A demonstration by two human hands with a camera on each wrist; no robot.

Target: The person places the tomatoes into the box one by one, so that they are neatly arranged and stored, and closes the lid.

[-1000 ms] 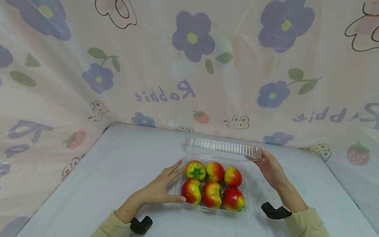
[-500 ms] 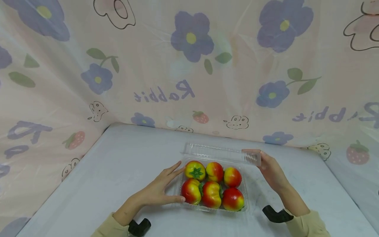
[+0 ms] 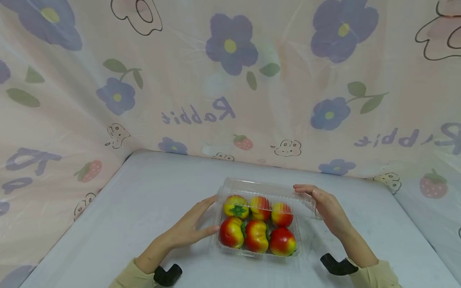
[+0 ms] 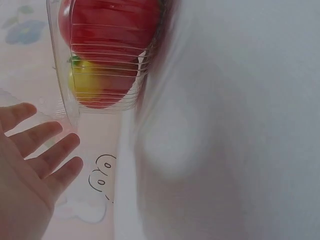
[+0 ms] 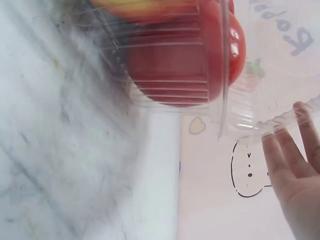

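A clear plastic clamshell box (image 3: pixel 248 253) holds several red-and-yellow, tomato-like fruits (image 3: pixel 256 236) with green leafy tops, set in two rows. Its hinged lid (image 3: pixel 259 186) leans forward over the back row, half lowered. My left hand (image 3: pixel 187 226) is at the box's left side, fingers spread and straight; in the left wrist view its fingertips lie close to the box rim (image 4: pixel 59 65). At the lid's right end, my right hand (image 3: pixel 329 210) touches the plastic with extended fingers. The right wrist view shows those fingertips (image 5: pixel 272 142) against the lid's ridged edge (image 5: pixel 280 120).
The box stands on a white tabletop (image 3: pixel 144 192). Behind and at the sides hangs a pale curtain (image 3: pixel 180 80) printed with flowers, rabbits and strawberries. Black curved pieces (image 3: pixel 167 275) sit at both wrists, by the beige sleeves (image 3: pixel 131 276).
The lid has swung forward and down over the back row, with my right hand moving along with it. My left fingers have shifted slightly left, off the fruits.
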